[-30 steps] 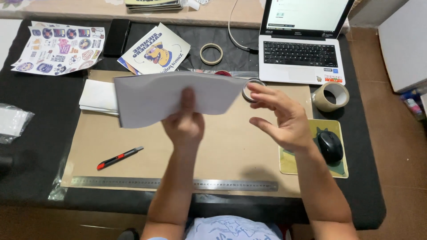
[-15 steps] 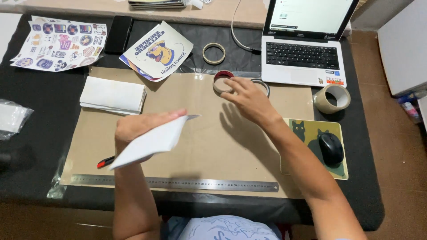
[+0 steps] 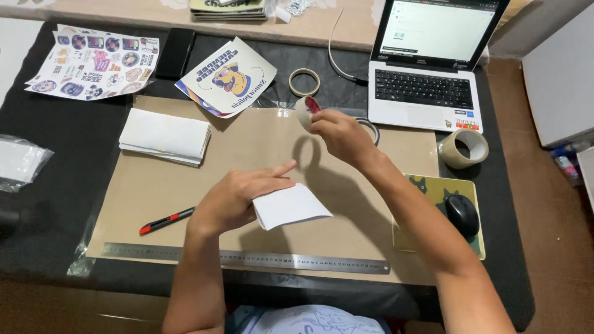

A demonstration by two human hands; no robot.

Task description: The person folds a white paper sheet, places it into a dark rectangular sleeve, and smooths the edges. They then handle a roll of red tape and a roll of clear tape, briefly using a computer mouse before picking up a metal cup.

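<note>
1. Your left hand lies flat, fingers stretched out and together, pressing on the folded white paper. It grips nothing. The hand hides the paper's left part.
2. That paper rests on the brown cardboard mat, near the middle, slightly toward you.
3. Your right hand is lifted above the far part of the mat, fingers curled closed around a small tape roll. Only the roll's upper edge and a red patch at its core show; the rest sits behind your fingers.
4. A grey ring lies just behind your right hand, mostly covered by it; you cannot tell what it is.
5. A red-and-black cutter lies on the mat, left of your left wrist, apart from it.
6. A steel ruler runs along the mat's near edge; your left forearm crosses over it.
7. A stack of white folded sheets sits at the mat's far left.
8. Beyond the mat: a masking tape ring, printed sticker sheets and a laptop, its screen cut off at the top.
9. A wide tape roll stands right of the mat; a black mouse rests on a green pad, partly behind your right forearm.
10. A clear plastic bag is cut by the left edge.
</note>
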